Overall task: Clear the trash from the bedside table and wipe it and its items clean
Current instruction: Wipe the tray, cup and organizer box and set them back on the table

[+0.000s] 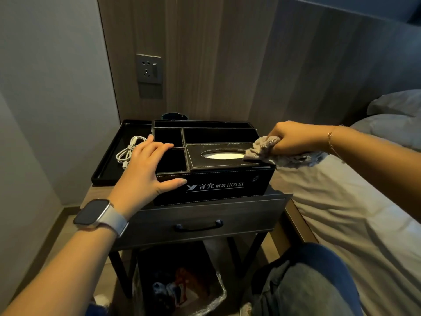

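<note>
A black leather hotel organizer box [218,188] with a tissue slot and several compartments stands on the dark bedside table [205,215]. My left hand [145,169] rests flat on the box's front left corner, fingers spread over the rim and thumb on the front face. My right hand [289,140] is closed on a grey cloth [262,148], which presses on the right end of the tissue lid. A black tray [109,169] to the left holds a coiled white cable [127,151].
A lined trash bin [182,290] with wrappers in it stands under the table. The bed [353,213] with white sheets lies close on the right. A wall socket [149,69] sits above the table. A dark ashtray [174,116] shows behind the box. My knee [307,281] is at the lower right.
</note>
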### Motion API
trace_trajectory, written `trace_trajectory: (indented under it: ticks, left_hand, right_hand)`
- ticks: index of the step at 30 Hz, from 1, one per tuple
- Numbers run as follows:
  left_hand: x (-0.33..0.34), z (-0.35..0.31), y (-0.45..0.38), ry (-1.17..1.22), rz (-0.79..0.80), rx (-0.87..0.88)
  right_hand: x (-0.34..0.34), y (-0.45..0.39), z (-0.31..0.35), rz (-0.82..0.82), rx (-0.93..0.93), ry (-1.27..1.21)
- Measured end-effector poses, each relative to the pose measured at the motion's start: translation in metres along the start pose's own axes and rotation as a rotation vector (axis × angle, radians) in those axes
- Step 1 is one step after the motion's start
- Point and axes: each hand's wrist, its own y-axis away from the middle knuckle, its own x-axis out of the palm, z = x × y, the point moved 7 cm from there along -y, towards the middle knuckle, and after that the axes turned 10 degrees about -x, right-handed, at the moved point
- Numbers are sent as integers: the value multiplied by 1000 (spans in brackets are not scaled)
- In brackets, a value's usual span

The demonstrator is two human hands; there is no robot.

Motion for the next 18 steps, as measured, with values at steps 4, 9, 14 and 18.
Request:
trace_trajectory:
  ticks: [4, 9, 14, 18]
  left_hand:
    - [-3, 2, -1, -9, 43, 5]
    - [-9, 8, 0, 2, 91, -22]
    - [-10, 13, -1, -26, 70, -22]
    - [-9, 15, -1, -26, 58, -14]
  right_hand:
    - [-6, -5, -3, -168, -15, -33]
    - [3, -15, 0, -189, 64, 67]
    - [19, -9, 23, -192, 130, -78]
    - [29, 10, 49, -341, 89, -237]
